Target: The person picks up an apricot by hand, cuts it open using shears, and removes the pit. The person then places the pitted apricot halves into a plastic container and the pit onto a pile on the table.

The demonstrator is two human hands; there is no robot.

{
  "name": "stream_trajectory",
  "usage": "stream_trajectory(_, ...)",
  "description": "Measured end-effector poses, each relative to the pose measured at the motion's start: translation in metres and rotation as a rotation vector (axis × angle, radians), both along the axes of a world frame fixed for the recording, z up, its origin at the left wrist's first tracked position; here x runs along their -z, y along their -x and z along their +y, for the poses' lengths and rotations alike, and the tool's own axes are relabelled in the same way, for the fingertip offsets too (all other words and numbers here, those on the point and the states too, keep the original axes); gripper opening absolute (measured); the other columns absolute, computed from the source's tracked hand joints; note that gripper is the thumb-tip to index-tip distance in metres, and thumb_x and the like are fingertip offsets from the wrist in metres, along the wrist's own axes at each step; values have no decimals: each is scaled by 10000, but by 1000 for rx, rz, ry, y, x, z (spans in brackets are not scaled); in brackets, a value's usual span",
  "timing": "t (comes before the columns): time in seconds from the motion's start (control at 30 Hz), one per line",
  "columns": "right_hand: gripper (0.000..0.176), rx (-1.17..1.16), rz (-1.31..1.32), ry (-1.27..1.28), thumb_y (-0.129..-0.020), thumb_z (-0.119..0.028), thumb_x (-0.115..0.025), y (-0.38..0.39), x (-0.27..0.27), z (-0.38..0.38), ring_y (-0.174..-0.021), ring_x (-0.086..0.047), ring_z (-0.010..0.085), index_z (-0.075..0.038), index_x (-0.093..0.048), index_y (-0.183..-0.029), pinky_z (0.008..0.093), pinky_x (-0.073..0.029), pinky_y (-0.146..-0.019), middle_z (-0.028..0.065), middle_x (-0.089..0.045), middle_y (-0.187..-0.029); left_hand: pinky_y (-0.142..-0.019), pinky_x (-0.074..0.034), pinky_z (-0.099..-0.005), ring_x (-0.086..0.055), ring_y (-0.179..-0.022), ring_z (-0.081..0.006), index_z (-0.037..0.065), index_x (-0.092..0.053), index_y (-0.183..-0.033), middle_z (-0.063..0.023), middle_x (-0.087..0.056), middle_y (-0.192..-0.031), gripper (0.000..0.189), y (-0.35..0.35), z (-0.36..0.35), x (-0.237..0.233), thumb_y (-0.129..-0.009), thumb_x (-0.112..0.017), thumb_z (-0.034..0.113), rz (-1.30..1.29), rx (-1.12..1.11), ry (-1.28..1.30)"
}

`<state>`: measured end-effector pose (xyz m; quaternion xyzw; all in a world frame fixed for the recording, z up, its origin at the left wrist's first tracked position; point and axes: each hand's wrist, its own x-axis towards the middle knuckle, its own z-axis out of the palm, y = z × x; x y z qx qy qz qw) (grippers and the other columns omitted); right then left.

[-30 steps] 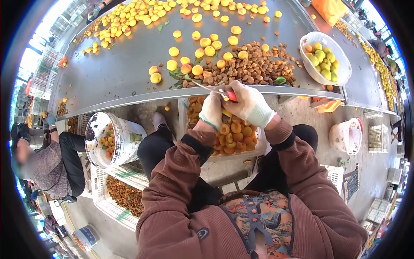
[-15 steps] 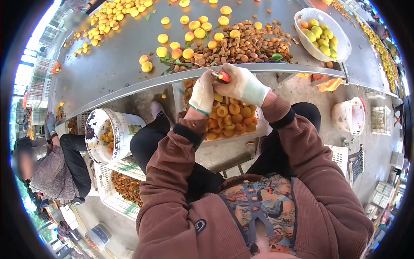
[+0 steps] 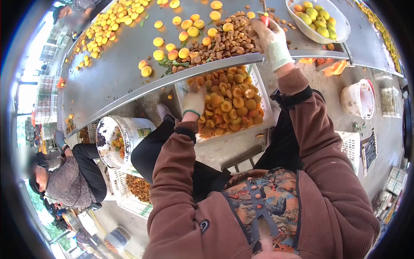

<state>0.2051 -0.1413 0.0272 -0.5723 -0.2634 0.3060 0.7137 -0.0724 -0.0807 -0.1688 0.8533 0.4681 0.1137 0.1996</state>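
My right hand, in a pale glove, is closed on a small red-handled knife above the right end of the brown pit pile on the metal table. My left hand, also gloved, is lower, over the left side of a white crate of halved apricots below the table edge. Its fingers point down at the fruit and are partly hidden, so whether they hold anything is unclear. Whole yellow apricots lie on the table left of the pits.
A white bowl of greenish-yellow fruit stands at the table's right. A stained white bucket is at my left, near a seated person. Another bucket stands on the floor at the right.
My hands, together at the table edge before, have separated. The right one moved up and right with the knife, over the table; the left one moved down over the crate. The view shifted slightly.
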Motion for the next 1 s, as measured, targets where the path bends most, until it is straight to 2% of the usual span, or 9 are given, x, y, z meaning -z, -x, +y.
stream_trajectory(0.07,260,-76,137,89,-888,-255,-698,4,-1,-5,-448,-407,32,-53,-614,-1029,211,-302,-403,28,-612,-730,-948,-470,-443,-601,-1091,-402,108,-627,-1202,-215,-640,-1185,384,0,-11,-21,-932,-546,368,106,145,-170)
stream_trajectory(0.1,252,-86,90,81,-893,-259,-693,3,4,-4,-435,-398,35,-54,-607,-1013,214,-292,-393,29,-600,-704,-934,-476,-424,-610,-1079,-395,105,-636,-1193,-198,-647,-1193,373,-22,-30,-73,-925,-567,355,-223,-269,213)
stream_trajectory(0.27,226,-134,65,135,-901,-259,-686,3,4,-9,-421,-399,34,-59,-592,-946,207,-279,-377,17,-596,-693,-755,-510,-424,-661,-884,-373,91,-675,-945,-183,-690,-948,219,-9,1,-150,-896,-574,279,-448,-581,259)
stream_trajectory(0.33,276,-210,32,202,-878,-310,-651,4,5,-12,-584,-447,64,-44,-614,-941,231,-363,-535,0,-582,-714,-744,-534,-443,-674,-829,-376,71,-661,-995,-197,-688,-936,261,20,34,-157,-889,-581,295,176,-164,-518)
stream_trajectory(0.37,269,-232,7,203,-895,-290,-650,7,4,-13,-637,-453,71,-32,-609,-956,232,-376,-582,-7,-578,-743,-776,-536,-455,-671,-894,-391,67,-656,-1052,-212,-680,-1009,303,13,37,-172,-882,-590,309,-268,-600,-95)
stream_trajectory(0.67,196,-433,-26,69,-976,-243,-582,35,23,-12,-747,-486,74,-47,-569,-966,243,-415,-660,-22,-534,-810,-943,-486,-425,-641,-1063,-365,127,-597,-1258,-200,-670,-1143,448,57,121,-143,-836,-616,276,110,-496,-29)
stream_trajectory(0.8,256,-585,12,-5,-1008,-292,-568,61,44,-10,-804,-522,65,-45,-592,-1069,229,-449,-716,-19,-568,-846,-871,-518,-367,-670,-961,-284,68,-601,-1228,-153,-687,-1084,392,47,109,-149,-868,-602,223,-354,-359,-114)
stream_trajectory(0.9,303,-632,-36,-122,-1020,-299,-551,82,47,-12,-851,-528,61,-29,-581,-1156,224,-458,-766,-18,-587,-954,-820,-509,-340,-625,-904,-213,12,-562,-1252,-115,-650,-1098,371,12,68,-174,-941,-559,214,-1292,-213,656)
stream_trajectory(1.0,266,-692,-31,-89,-1024,-269,-548,91,36,-18,-920,-544,71,-25,-580,-1125,243,-469,-834,-2,-607,-996,-766,-480,-305,-581,-873,-164,19,-530,-1270,-73,-626,-1068,480,-4,25,-177,-981,-561,401,-1535,26,1111)
